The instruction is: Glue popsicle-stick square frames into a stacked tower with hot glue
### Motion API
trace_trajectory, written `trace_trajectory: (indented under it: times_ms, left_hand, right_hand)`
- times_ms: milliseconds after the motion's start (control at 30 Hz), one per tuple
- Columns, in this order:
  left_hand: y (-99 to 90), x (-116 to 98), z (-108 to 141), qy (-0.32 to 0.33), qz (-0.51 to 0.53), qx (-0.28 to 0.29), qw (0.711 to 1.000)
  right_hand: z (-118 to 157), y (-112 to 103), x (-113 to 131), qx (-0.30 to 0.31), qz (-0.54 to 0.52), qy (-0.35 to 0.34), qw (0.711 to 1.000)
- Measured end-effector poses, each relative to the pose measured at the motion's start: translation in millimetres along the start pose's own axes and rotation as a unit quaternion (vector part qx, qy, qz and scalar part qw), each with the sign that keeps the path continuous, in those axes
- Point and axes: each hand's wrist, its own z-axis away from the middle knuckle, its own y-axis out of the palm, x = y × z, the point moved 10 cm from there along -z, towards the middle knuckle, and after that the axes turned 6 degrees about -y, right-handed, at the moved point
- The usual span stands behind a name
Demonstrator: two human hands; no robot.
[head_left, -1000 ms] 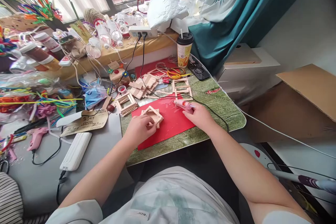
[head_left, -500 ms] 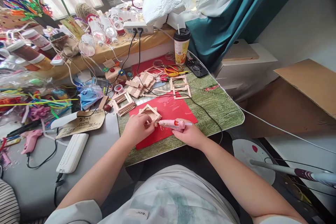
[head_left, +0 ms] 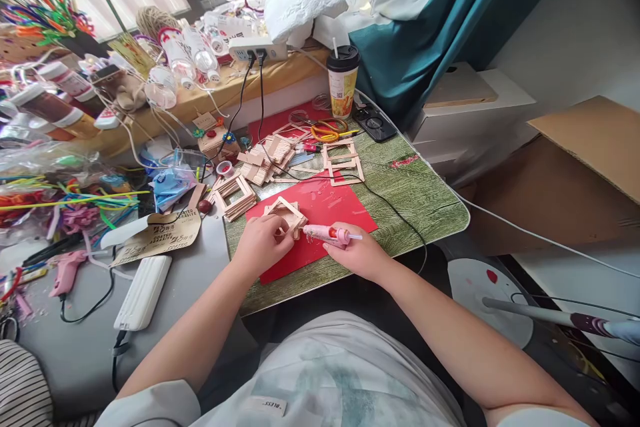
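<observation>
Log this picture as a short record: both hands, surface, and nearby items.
Left hand: holds small wooden frame by its near side
Right hand: holds pink glue gun, nozzle at the frame's right corner; contact unclear
Surface: red sheet on green table
Left of sheet: stacked frames
Table's far end: lidded cup, phone, orange-handled scissors
</observation>
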Motion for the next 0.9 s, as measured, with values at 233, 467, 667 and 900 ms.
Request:
trace_trajectory:
  times_ms: [233, 467, 667, 900]
  left_hand:
    - [-0.4, -0.1, 0.6, -0.003, 0.008, 0.006, 1.0]
    - [1.3, 0.2, -0.1, 0.0, 0.008, 0.01, 1.0]
    - [2.4, -0.6, -0.2, 0.003, 0.007, 0.012, 1.0]
    - [0.3, -3.4, 0.3, 0.012, 0.006, 0.003, 1.0]
  right_hand:
    - [-3.2, 2.8, -0.6, -0.006, 0.035, 0.005, 0.999]
    - [-4.1, 3.2, -0.5, -0.02, 0.074, 0.014, 0.997]
    - [-4.3, 3.8, 0.0, -0.014, 0.072, 0.032, 0.997]
    - [-2.3, 2.3, -1.9, -0.012, 0.064, 0.054, 0.996]
